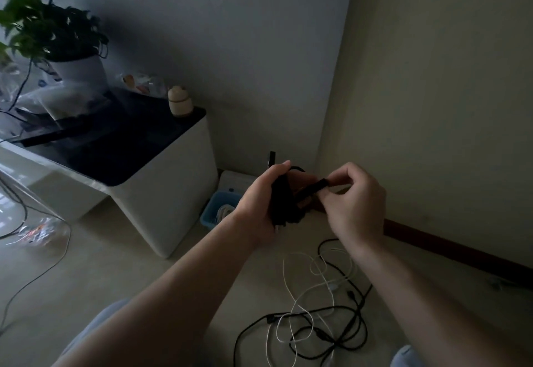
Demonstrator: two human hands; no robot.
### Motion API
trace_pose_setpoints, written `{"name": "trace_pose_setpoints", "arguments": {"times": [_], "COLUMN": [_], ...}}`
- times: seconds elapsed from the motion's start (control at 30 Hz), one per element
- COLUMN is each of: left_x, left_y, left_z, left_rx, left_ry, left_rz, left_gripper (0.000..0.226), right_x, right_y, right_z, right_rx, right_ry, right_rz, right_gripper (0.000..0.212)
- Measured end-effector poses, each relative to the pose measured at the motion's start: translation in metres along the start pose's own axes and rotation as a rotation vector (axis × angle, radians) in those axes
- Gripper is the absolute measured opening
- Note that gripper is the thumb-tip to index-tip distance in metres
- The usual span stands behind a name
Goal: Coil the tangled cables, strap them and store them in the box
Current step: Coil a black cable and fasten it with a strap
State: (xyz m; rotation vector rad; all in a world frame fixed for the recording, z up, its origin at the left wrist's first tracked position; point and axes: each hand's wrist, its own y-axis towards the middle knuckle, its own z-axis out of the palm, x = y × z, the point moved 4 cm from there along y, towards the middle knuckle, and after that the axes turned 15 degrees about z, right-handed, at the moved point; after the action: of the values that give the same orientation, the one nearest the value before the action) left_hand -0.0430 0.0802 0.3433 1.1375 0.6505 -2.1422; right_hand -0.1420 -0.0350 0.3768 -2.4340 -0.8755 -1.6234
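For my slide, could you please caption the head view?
The left hand grips a coil while the right hand pinches its strap; tangled cables lie nearby.

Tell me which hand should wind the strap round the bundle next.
Right, probably. The right hand pinches the flat black strap, while the left hand grips the coiled black cable bundle and has to hold it together.

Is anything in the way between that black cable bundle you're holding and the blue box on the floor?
Nothing visible does. The left hand grips the black coiled cable bundle, the right hand pinches its black strap, close to the blue plastic box, whose open top shows a white cable coil.
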Motion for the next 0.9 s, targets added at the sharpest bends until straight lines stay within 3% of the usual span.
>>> {"name": "trace_pose_setpoints", "arguments": {"times": [0.3,0.6,0.77,0.9], "left_x": [0.006,0.013,0.014,0.015], "left_y": [-0.008,-0.014,-0.015,-0.017], "left_z": [0.019,0.026,0.033,0.036], "left_rx": [-0.031,0.002,0.048,0.055], "left_ry": [-0.012,-0.056,-0.089,-0.096], "left_rz": [0.023,-0.002,-0.037,-0.017], "left_gripper": [0.06,0.042,0.042,0.05], "right_x": [-0.006,-0.01,-0.008,-0.012], "right_y": [-0.011,-0.008,-0.01,-0.008], "right_z": [0.003,0.006,0.002,0.008], "right_rx": [0.087,0.475,0.332,0.519], "right_ry": [0.127,0.292,0.126,0.343], "right_rz": [0.134,0.318,0.19,0.353], "right_gripper": [0.023,0.02,0.035,0.028]}}
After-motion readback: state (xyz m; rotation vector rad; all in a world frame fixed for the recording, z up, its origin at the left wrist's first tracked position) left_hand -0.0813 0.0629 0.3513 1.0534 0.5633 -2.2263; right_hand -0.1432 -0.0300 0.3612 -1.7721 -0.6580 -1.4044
